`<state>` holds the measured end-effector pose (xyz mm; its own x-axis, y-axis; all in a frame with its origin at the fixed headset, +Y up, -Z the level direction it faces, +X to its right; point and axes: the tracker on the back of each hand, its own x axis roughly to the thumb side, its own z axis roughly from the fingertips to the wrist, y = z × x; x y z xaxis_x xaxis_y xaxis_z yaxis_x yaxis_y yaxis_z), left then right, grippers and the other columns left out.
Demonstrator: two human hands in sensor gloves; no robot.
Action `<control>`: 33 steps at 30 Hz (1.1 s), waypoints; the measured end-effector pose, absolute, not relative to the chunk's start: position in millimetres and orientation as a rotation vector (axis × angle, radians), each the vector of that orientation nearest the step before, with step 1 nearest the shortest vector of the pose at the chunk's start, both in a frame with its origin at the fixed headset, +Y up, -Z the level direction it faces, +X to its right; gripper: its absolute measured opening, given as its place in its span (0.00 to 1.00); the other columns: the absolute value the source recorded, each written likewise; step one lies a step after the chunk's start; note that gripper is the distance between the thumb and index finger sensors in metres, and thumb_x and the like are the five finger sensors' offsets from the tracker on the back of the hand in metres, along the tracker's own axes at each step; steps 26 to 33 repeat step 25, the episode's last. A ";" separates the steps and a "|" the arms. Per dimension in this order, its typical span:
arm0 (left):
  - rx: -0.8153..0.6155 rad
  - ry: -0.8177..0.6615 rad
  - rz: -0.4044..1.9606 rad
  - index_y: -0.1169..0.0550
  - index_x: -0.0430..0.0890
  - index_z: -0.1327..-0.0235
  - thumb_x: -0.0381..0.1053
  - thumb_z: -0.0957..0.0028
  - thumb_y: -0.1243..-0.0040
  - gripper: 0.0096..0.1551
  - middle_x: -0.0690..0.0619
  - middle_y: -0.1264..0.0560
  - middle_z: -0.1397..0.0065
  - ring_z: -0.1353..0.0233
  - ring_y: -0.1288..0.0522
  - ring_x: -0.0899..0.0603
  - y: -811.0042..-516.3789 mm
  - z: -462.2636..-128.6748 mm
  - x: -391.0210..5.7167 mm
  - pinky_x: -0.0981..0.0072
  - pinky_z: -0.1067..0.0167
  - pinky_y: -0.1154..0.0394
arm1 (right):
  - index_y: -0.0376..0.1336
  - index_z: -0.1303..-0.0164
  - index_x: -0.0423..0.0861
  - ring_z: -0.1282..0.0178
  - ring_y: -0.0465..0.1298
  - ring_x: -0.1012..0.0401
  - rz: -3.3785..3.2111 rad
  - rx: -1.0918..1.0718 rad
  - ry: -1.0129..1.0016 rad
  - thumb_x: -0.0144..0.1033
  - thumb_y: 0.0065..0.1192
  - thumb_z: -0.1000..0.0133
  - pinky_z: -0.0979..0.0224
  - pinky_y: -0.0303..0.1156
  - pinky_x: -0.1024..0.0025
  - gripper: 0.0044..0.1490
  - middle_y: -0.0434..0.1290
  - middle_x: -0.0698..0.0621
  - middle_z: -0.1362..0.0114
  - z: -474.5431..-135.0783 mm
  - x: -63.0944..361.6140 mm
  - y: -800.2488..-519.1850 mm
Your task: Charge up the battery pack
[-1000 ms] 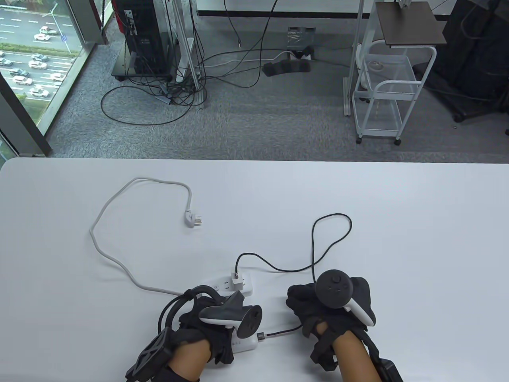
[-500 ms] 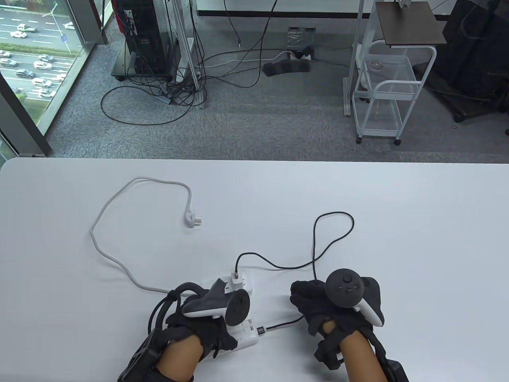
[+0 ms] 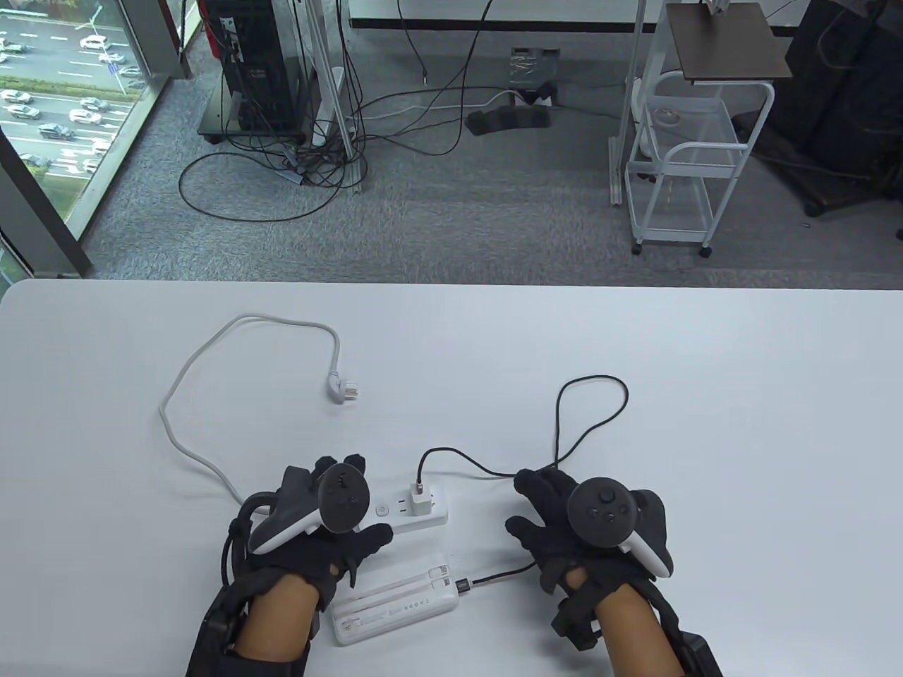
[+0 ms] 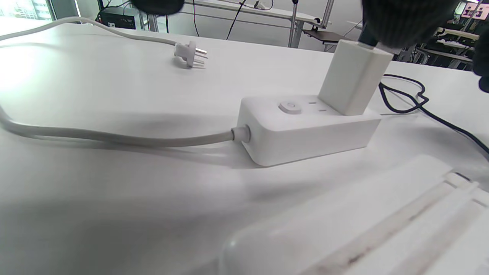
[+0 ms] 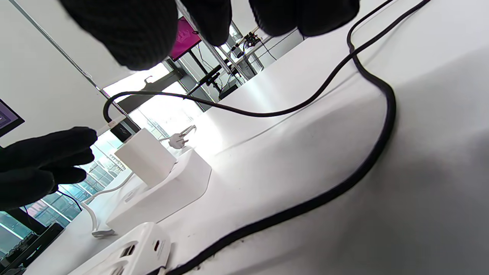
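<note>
The battery pack (image 3: 395,605) lies flat on the tabletop (image 3: 741,423) near its front edge, between the two forearms, with the black cable (image 3: 592,416) plugged into its right end. That cable loops away and returns to the white charger (image 3: 421,498), which is seated in the power strip (image 3: 409,511). The left hand (image 3: 317,522) is spread open over the strip's left end with nothing gripped; the right hand (image 3: 564,522) is likewise open, fingers splayed over the tabletop just beside the cable, holding nothing.

The chief risk is judged to be that no charging takes place at all: the strip's own wall plug (image 3: 344,389) lies loose on the tabletop at the end of its grey cord (image 3: 204,462), connected to nothing. If the strip's switch (image 4: 289,107) is pressed, the strip may be shoved sideways, since it is not held. The cable could also be snagged by the right hand's fingers, and its connector could be dragged out of the pack or the light pack pulled along.
</note>
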<state>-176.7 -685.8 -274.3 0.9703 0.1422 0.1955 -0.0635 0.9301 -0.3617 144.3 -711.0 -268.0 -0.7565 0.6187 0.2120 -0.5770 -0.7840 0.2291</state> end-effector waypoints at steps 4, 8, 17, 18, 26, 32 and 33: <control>-0.360 -0.262 0.109 0.64 0.45 0.15 0.79 0.47 0.51 0.66 0.30 0.65 0.15 0.19 0.55 0.21 -689.1 -276.9 -170.8 0.24 0.29 0.52 | 0.43 0.18 0.47 0.19 0.45 0.28 2.516 0.384 0.174 0.52 0.61 0.46 0.30 0.35 0.16 0.51 0.38 0.30 0.15 -269.3 143.1 -712.5; -0.371 -0.275 0.116 0.65 0.45 0.15 0.79 0.47 0.51 0.66 0.29 0.65 0.16 0.19 0.56 0.21 -690.3 -279.0 -167.8 0.23 0.29 0.53 | 0.41 0.18 0.48 0.19 0.43 0.28 2.565 0.412 0.172 0.53 0.60 0.46 0.31 0.33 0.15 0.52 0.36 0.30 0.15 -271.3 139.3 -713.9; -0.387 -0.283 0.096 0.65 0.46 0.16 0.79 0.47 0.51 0.66 0.29 0.67 0.16 0.19 0.57 0.21 -692.7 -278.0 -165.2 0.23 0.30 0.53 | 0.41 0.18 0.48 0.19 0.42 0.28 2.557 0.432 0.177 0.53 0.60 0.46 0.31 0.32 0.15 0.52 0.35 0.30 0.15 -270.5 137.9 -712.5; -0.387 -0.283 0.095 0.65 0.46 0.16 0.79 0.47 0.51 0.66 0.29 0.67 0.16 0.19 0.57 0.21 -692.9 -277.7 -165.2 0.23 0.30 0.53 | 0.41 0.18 0.48 0.19 0.42 0.28 2.554 0.432 0.177 0.53 0.60 0.46 0.31 0.32 0.15 0.52 0.35 0.30 0.15 -270.4 138.1 -712.4; -0.399 -0.270 0.093 0.65 0.46 0.15 0.78 0.47 0.51 0.66 0.29 0.67 0.16 0.19 0.57 0.21 -692.3 -276.6 -166.8 0.23 0.30 0.53 | 0.41 0.18 0.48 0.19 0.42 0.28 2.544 0.443 0.180 0.53 0.60 0.46 0.32 0.32 0.15 0.52 0.35 0.30 0.15 -270.1 137.2 -712.1; -0.399 -0.270 0.093 0.65 0.46 0.15 0.78 0.47 0.51 0.66 0.29 0.67 0.16 0.19 0.57 0.21 -692.3 -276.6 -166.8 0.23 0.30 0.53 | 0.41 0.18 0.48 0.19 0.42 0.28 2.544 0.443 0.180 0.53 0.60 0.46 0.32 0.32 0.15 0.52 0.35 0.30 0.15 -270.1 137.2 -712.1; -0.399 -0.270 0.093 0.65 0.46 0.15 0.78 0.47 0.51 0.66 0.29 0.67 0.16 0.19 0.57 0.21 -692.3 -276.6 -166.8 0.23 0.30 0.53 | 0.41 0.18 0.48 0.19 0.42 0.28 2.544 0.443 0.180 0.53 0.60 0.46 0.32 0.32 0.15 0.52 0.35 0.30 0.15 -270.1 137.2 -712.1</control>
